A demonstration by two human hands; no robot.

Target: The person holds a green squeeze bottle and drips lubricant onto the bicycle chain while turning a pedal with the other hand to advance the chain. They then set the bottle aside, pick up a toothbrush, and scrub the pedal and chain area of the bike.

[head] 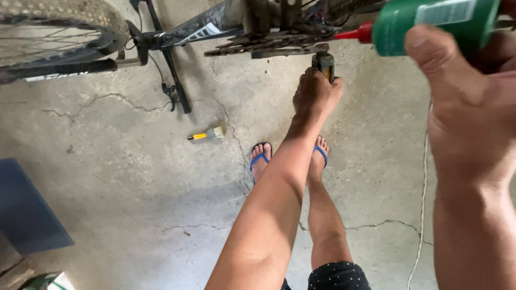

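Observation:
My left hand is closed around the bicycle pedal below the crank. My right hand, close to the camera at the right, grips a green squeeze bottle. Its red nozzle points left at the chain and chainring. The bicycle frame runs across the top of the view, with the tyre at the top left.
A small brush with a yellow handle lies on the cracked concrete floor. The kickstand reaches down to the floor. My feet in blue flip-flops stand below the pedal. A dark blue mat lies at the left. A thin white cord trails at the right.

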